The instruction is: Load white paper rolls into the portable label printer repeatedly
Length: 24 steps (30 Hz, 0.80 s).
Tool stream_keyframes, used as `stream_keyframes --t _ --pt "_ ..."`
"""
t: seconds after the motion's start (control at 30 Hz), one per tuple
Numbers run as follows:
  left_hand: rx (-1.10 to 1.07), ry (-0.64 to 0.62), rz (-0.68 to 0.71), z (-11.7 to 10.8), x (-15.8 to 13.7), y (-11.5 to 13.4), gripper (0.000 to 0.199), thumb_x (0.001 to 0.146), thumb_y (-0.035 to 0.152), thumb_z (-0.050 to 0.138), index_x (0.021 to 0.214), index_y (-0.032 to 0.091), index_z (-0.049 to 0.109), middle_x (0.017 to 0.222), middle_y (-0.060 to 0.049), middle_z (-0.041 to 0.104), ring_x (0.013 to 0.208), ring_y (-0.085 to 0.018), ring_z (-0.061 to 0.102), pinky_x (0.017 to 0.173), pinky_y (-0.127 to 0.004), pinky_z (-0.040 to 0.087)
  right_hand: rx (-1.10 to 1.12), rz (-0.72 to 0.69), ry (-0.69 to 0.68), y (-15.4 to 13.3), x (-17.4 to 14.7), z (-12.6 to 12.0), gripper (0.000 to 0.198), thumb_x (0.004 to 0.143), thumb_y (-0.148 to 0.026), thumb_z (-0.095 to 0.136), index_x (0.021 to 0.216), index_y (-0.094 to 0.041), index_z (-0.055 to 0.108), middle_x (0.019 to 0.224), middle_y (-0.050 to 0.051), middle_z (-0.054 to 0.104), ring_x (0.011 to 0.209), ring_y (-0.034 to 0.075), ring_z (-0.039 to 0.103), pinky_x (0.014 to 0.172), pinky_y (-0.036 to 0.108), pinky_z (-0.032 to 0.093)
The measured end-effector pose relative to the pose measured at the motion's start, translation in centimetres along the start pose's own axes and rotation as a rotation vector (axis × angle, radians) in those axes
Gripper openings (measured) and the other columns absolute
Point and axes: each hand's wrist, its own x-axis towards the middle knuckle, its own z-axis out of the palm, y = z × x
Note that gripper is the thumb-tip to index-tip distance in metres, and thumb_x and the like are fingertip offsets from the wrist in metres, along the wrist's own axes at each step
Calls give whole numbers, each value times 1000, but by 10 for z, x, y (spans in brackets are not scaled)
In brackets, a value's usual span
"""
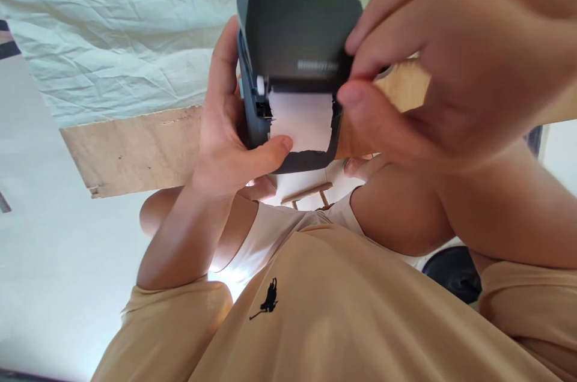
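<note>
A dark grey portable receipt printer (300,33) is held up in front of me, above my lap. From under its cover comes a strip of white receipt paper (304,121) with a ragged edge. My left hand (229,130) grips the printer's left side, its thumb lying on the paper's lower left corner. At the cover's right edge, the thumb and fingertips of my right hand (419,63) are pinched together; they are partly blurred. Small pale lettering on the cover is too smeared to read.
Behind the printer is a wooden table (135,151), largely covered by a creased pale green cloth (112,39). Below are my bare legs and tan shirt (342,298). A wooden rung (306,193) shows under the table, and a round black object (453,274) lies at the right.
</note>
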Motion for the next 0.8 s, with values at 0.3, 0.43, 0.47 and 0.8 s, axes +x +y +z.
stream_keyframes --t 0.3,0.43,0.47,0.8 --pt "-106 20 -15 3 -5 0 97 70 64 114 147 28 68 137 -1 80 128 -25 81 116 -47 69 -186 -197 -51 -5 -11 5 60 122 -62 41 142 -19 77 149 3 74 142 27 71 132 54 48" --pt "-117 154 -91 13 -3 8 83 53 70 118 109 21 80 92 1 74 83 -18 73 74 -35 60 -148 -130 -155 -15 -8 2 61 122 -66 41 157 -22 66 165 3 69 156 29 66 132 50 48" --pt "-123 162 -112 15 -2 10 81 50 68 120 103 21 80 88 1 73 78 -17 70 69 -33 56 -157 -111 -174 -16 -8 1 62 122 -68 41 158 -24 65 167 3 68 158 29 65 131 50 49" --pt "-325 90 -173 16 8 12 85 45 52 125 113 29 79 108 1 86 117 -32 83 81 -37 65 -229 -90 -144 -3 -9 7 85 117 -87 24 163 -27 63 156 5 71 154 29 69 131 51 55"
